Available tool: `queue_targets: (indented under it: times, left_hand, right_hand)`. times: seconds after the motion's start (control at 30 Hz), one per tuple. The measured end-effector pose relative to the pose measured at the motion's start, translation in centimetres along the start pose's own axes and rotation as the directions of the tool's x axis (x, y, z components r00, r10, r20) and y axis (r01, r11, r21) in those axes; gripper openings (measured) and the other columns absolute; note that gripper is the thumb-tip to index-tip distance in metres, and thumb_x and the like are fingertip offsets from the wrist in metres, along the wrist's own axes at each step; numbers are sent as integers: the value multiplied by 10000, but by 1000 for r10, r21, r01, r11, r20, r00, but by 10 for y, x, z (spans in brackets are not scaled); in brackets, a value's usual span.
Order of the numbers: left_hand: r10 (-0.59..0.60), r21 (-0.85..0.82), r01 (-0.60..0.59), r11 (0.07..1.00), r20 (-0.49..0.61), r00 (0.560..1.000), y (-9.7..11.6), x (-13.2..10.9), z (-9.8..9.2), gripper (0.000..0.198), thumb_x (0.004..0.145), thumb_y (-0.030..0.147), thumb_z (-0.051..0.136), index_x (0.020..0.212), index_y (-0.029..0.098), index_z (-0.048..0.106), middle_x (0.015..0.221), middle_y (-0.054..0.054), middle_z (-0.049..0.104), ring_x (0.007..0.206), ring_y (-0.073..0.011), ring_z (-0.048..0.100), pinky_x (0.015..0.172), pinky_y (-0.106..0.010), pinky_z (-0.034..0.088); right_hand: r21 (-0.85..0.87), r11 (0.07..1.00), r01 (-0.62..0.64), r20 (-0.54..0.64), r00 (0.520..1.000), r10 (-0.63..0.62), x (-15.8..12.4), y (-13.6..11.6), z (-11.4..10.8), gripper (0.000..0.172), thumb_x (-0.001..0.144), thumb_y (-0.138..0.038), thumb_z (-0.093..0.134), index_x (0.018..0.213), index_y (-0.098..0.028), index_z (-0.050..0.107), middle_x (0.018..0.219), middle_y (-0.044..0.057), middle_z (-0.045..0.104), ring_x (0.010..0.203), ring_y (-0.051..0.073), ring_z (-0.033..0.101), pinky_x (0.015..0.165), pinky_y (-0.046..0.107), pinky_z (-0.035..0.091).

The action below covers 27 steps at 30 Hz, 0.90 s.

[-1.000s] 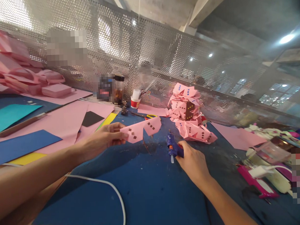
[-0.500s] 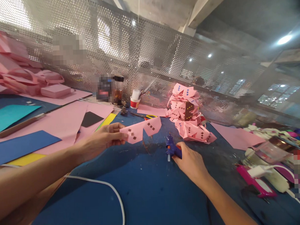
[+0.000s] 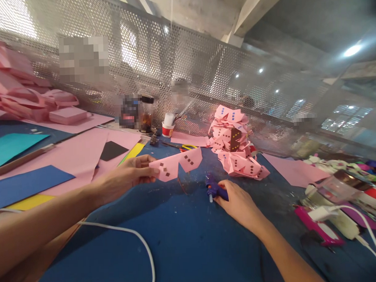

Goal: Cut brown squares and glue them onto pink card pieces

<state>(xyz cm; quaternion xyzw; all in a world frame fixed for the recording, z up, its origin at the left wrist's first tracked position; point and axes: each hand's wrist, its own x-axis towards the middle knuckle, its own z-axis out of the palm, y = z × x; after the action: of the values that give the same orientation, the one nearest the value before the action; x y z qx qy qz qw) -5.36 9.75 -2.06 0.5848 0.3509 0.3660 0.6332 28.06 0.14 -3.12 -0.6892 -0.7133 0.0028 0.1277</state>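
Note:
Between the thumb and fingers of my left hand is one end of a pink paper cutout, notched along its lower edge and dotted with small dark squares. My right hand is closed around the handle of a purple glue gun, a pale glue stick poking out of its back end. The gun's nozzle points away from me. Just beyond it stands a tall pile of pink cutouts with dark and blue squares. A gap separates the glue gun from the paper in my left hand.
Pink sheets, a blue sheet and a teal sheet lie left. Yellow-handled pliers, a red-white cup and a jar stand toward the perforated screen. A white cable crosses the blue mat; a pink power strip sits right.
My hands keep their holds on the pink cutout and the glue gun, with barely any movement. The whole view has shifted slightly.

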Motion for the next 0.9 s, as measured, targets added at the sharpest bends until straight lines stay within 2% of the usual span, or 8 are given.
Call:
queue_targets:
  times: [0.2, 0.33, 0.43, 0.57, 0.73, 0.9]
  left_hand:
    - [7, 10, -7, 1000, 14, 1000, 1, -1, 1, 247, 785, 289, 780, 981, 189, 667, 865, -8, 660, 732, -114, 553, 699, -239, 444]
    - [41, 64, -44, 997, 37, 998, -2, 0, 1, 231, 801, 317, 771, 947, 188, 647, 950, -26, 673, 787, -126, 573, 731, -257, 448]
    - [91, 135, -99, 986, 65, 994, -4, 0, 3, 225, 826, 346, 743, 928, 180, 631, 966, -42, 681, 799, -141, 577, 718, -270, 438]
    - [111, 208, -133, 969, 112, 987, -3, -3, 8, 212, 834, 363, 729, 901, 194, 620, 838, -8, 669, 741, -140, 567, 680, -263, 420]
    - [116, 277, -154, 948, 150, 982, -2, -5, 13, 213, 823, 383, 729, 809, 208, 609, 760, -3, 668, 730, -157, 566, 655, -262, 396]
    - [165, 310, -204, 928, 148, 975, -1, -7, 16, 261, 821, 426, 720, 782, 196, 601, 751, 2, 635, 733, -154, 554, 652, -258, 387]
  right_hand:
    - [49, 998, 41, 20, 999, -42, -6, 2, -15, 342, 856, -413, 692, 1142, -242, 617, 1060, 38, 694, 1008, 250, 655, 823, 362, 461]
    - [193, 981, 19, -106, 994, 1, -5, 5, -26, 314, 876, -477, 664, 1088, -247, 632, 995, 16, 682, 899, 201, 654, 814, 346, 484]
    - [401, 912, 87, -190, 982, -10, -2, 1, -31, 258, 933, -414, 601, 1107, -225, 623, 989, 25, 685, 874, 171, 654, 849, 325, 505]
    - [605, 777, 176, -185, 980, -78, -2, -14, -37, 301, 960, -402, 578, 1206, -229, 595, 1104, 47, 686, 975, 169, 656, 923, 324, 509]
    - [706, 674, 218, -195, 975, -110, -2, -28, -40, 366, 951, -388, 598, 1284, -245, 547, 1099, 43, 678, 958, 166, 655, 902, 331, 530]
    - [716, 652, 249, -241, 965, -104, 1, -32, -37, 347, 936, -372, 622, 1258, -253, 570, 1070, 32, 668, 954, 166, 648, 876, 312, 533]
